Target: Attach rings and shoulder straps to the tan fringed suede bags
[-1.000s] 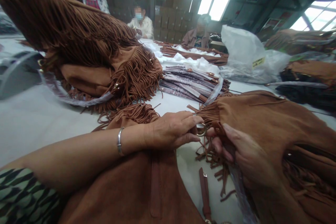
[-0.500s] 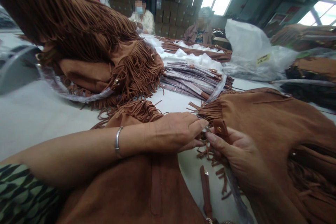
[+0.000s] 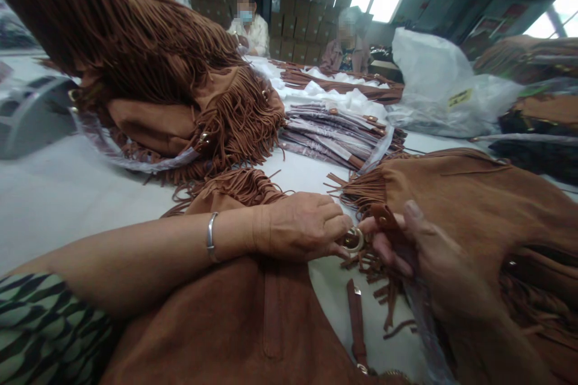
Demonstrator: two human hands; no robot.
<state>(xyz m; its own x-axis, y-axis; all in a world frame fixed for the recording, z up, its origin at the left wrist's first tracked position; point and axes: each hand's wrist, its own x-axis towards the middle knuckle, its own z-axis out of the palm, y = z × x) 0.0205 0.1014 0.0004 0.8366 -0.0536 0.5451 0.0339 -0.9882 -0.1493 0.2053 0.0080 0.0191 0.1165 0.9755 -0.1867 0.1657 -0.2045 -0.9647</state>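
Both hands now meet at the metal ring.

The left hand (image 3: 300, 227) pinches the gold ring (image 3: 353, 239), which half a second ago was hidden; the right hand (image 3: 409, 246) grips the leather tab (image 3: 382, 215) of the fringed suede bag (image 3: 474, 204) on the table (image 3: 67, 198).

A single view is given, taken from the head and aimed forward and down across the counter (image 3: 67, 192). The hands (image 3: 302, 228) are seen very close, low in the middle; far co-workers (image 3: 248, 27) are caught beyond.
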